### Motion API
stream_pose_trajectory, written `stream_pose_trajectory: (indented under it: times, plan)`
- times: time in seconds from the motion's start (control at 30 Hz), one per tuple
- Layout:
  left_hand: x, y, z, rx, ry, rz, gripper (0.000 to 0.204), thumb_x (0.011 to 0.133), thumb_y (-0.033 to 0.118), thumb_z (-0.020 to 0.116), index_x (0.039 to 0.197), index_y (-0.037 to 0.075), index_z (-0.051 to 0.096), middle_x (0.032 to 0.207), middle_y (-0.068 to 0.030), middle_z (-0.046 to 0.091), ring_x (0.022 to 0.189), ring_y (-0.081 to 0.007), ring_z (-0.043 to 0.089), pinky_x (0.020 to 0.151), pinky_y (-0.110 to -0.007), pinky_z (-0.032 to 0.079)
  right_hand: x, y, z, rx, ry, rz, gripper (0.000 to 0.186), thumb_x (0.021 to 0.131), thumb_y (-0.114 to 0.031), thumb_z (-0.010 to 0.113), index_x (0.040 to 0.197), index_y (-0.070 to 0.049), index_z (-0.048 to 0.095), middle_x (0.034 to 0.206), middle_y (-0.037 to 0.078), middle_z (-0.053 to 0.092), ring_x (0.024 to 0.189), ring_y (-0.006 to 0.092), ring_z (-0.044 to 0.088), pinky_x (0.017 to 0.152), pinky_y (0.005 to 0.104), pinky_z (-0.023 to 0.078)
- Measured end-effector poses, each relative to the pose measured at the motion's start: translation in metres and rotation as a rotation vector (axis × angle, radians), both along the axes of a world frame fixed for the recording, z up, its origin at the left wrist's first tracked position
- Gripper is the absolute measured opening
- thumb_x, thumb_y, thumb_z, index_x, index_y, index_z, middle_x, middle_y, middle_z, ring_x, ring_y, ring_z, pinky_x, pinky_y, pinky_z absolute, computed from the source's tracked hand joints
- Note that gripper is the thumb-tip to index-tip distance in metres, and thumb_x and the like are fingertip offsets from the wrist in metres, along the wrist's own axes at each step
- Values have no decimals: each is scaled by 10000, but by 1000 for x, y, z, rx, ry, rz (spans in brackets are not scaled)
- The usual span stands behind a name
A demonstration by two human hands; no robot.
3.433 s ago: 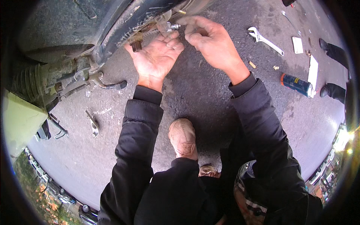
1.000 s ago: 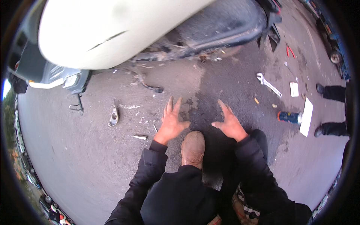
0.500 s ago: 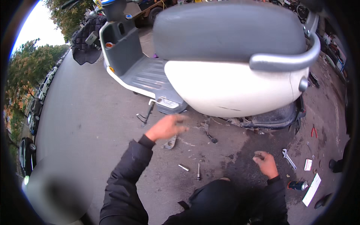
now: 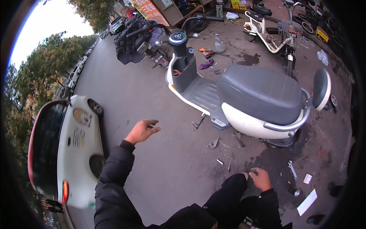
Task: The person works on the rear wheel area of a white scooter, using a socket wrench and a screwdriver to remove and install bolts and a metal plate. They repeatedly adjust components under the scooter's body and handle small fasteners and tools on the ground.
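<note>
Low in the middle of the frame, the right hand (image 4: 260, 179) is by the bent knee (image 4: 233, 186). Its fingers curl in, but I cannot tell if they pinch anything. The left hand (image 4: 140, 132), left of the middle, has its thumb and fingers spread, and it looks empty.

A little past the knee lie a short silver rod (image 4: 220, 162) and a thin metal tool (image 4: 229, 165). Low on the right are a spray can (image 4: 294, 192), a big wrench (image 4: 292, 170) and red pliers (image 4: 319, 153).

The white scooter (image 4: 244, 103) with a gray seat stands right of the middle, and no hand touches it. This looks like a pause between bits of work. To use a tool, a hand would have to reach down and grip it first.

Farther off, a white car (image 4: 78, 145) is at the left and a small bike (image 4: 272, 30) is at the upper right.
</note>
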State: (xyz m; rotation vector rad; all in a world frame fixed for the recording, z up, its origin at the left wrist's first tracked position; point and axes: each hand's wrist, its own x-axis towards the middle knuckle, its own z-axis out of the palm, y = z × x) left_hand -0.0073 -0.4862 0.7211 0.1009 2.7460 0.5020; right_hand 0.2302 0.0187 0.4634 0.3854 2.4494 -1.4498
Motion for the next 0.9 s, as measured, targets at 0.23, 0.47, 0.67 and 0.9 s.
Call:
stream_pose_trajectory:
  times: [0.23, 0.47, 0.67, 0.9]
  plan:
    - [117, -96, 144, 216, 28, 333, 654, 941, 347, 759, 1416, -62, 574, 1374, -270, 642, 1244, -347, 667, 1016, -396, 540, 91, -29, 101, -60, -123, -134, 332, 869, -169, 761, 1117, 50, 735, 997, 208, 774, 921, 290, 762, 825, 378, 583]
    - [54, -115, 194, 132, 370, 177, 752, 854, 417, 830, 1401, -42, 592, 1398, -272, 612, 1303, -406, 603, 1063, -459, 500, 180, -26, 125, 181, -211, -288, 350, 815, -215, 781, 1042, 50, 753, 922, 217, 765, 885, 321, 758, 809, 411, 577]
    - [-157, -107, 218, 2, 745, -29, 832, 778, 452, 857, 1439, 32, 576, 1513, -233, 516, 1419, -405, 471, 1158, -509, 383, 201, -43, 130, 326, -323, -245, 325, 806, -226, 768, 1009, 28, 758, 877, 206, 758, 822, 338, 751, 741, 436, 571]
    - [-469, -76, 217, -406, 432, -34, 1186, 693, 684, 829, 1575, 26, 386, 1657, -195, 356, 1564, -390, 251, 1234, -580, 233, 103, -136, 149, 5, -430, -645, 406, 866, -198, 724, 1178, 60, 698, 887, 186, 760, 738, 250, 748, 642, 365, 564]
